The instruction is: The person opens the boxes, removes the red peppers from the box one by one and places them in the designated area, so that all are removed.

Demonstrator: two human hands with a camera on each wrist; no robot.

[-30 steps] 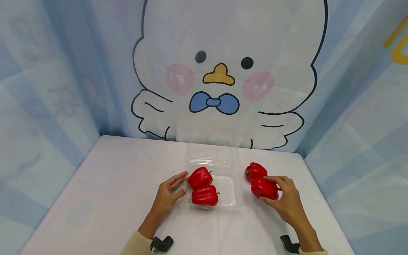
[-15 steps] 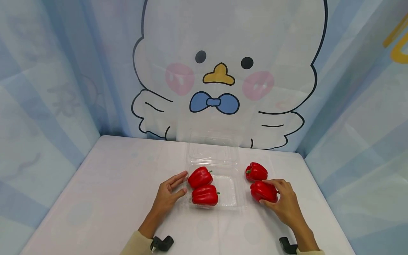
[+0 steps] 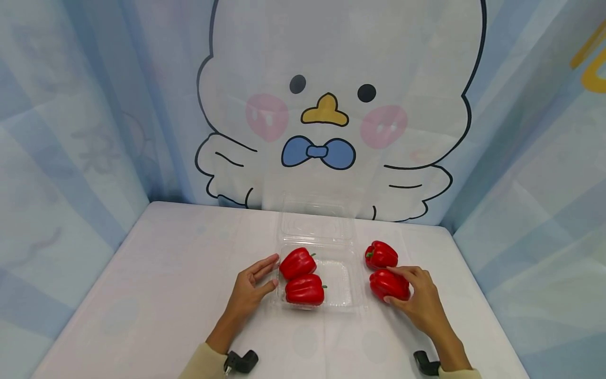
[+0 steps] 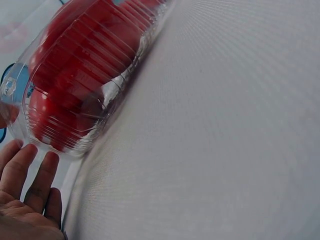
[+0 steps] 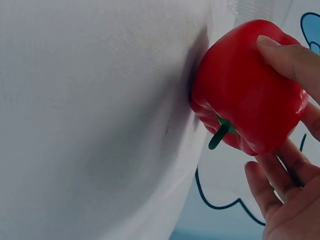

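Observation:
A clear plastic clamshell container [image 3: 338,284] lies with its lid [image 3: 314,223] raised at the back. Inside, along its left half, are two red bell peppers: a rear one [image 3: 297,263] and a front one [image 3: 304,290]. My left hand [image 3: 248,287] is at the container's left side, fingers and thumb extended, fingertips at its wall [image 4: 75,85]. To the right, my right hand [image 3: 421,297] grips another red bell pepper [image 3: 389,285] between thumb and fingers; its green stem [image 5: 220,135] shows in the right wrist view. One more red bell pepper [image 3: 381,255] sits just behind it.
White cloth covers the table [image 3: 189,273]. Behind it hangs a curtain [image 3: 326,63] with a cartoon chick, and blue-white curtains stand on both sides. Dark wrist-mounted devices show at the left wrist [image 3: 241,362] and the right wrist [image 3: 426,363].
My right hand and its bell pepper have shifted slightly left and down, away from the pepper behind. My left hand and the container have stayed in place.

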